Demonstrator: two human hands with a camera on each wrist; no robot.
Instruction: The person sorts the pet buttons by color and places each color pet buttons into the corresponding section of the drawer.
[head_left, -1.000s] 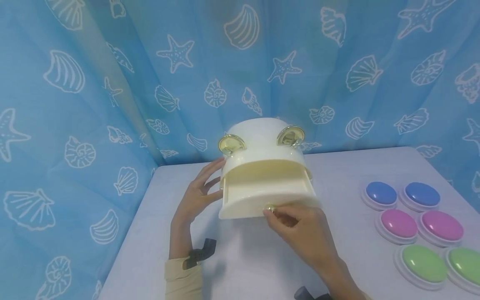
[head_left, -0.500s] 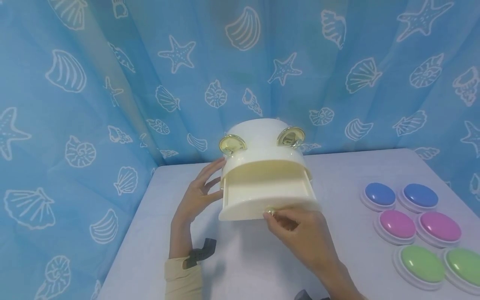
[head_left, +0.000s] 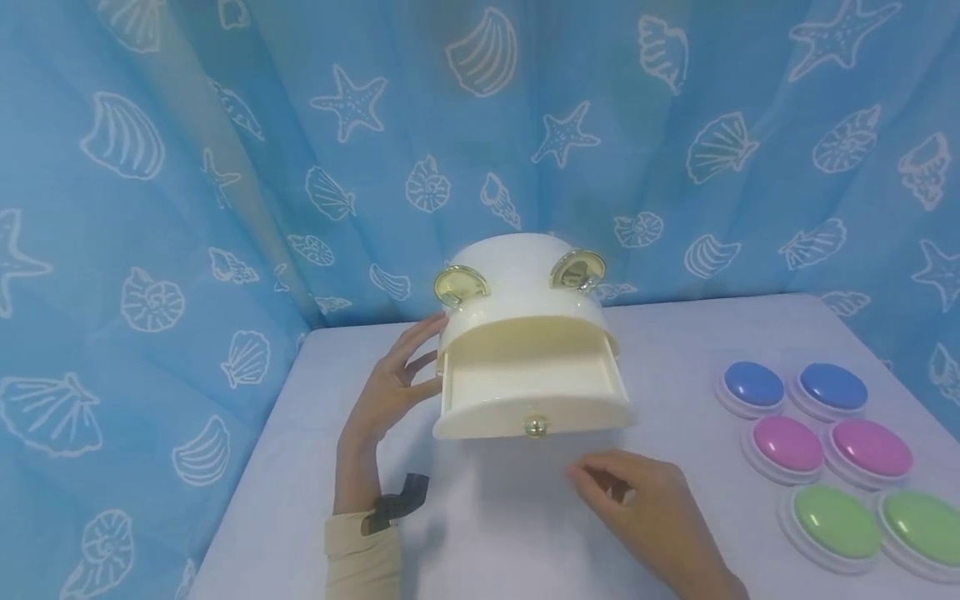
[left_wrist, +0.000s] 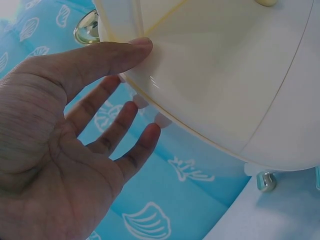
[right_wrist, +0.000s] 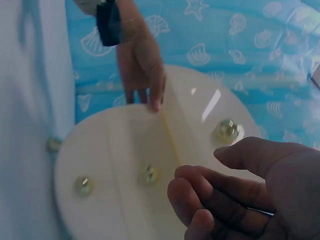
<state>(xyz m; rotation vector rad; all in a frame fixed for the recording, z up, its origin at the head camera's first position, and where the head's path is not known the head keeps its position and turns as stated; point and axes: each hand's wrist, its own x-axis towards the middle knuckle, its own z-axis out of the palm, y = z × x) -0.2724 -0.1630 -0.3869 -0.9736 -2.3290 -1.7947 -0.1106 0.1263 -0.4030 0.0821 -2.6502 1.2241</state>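
A glossy white rounded box with gold ear-like pieces stands on the table, its upper drawer pulled out. The drawer shows a bare interior and carries a gold knob on its front. My left hand touches the box's left side with spread fingers; in the left wrist view its thumb lies against the white wall. My right hand is in front and to the right of the knob, apart from it. It holds nothing; in the right wrist view its fingers are loosely bent, thumb apart.
To the right on the white table sit several round push lights or buttons in white rims, among them a blue one, a pink one and a green one. A blue shell-patterned curtain hangs behind and at the left.
My right hand has let go of the gold knob and moved back, down and to the right. The drawer stays pulled out, and my left hand keeps its place on the box's side.
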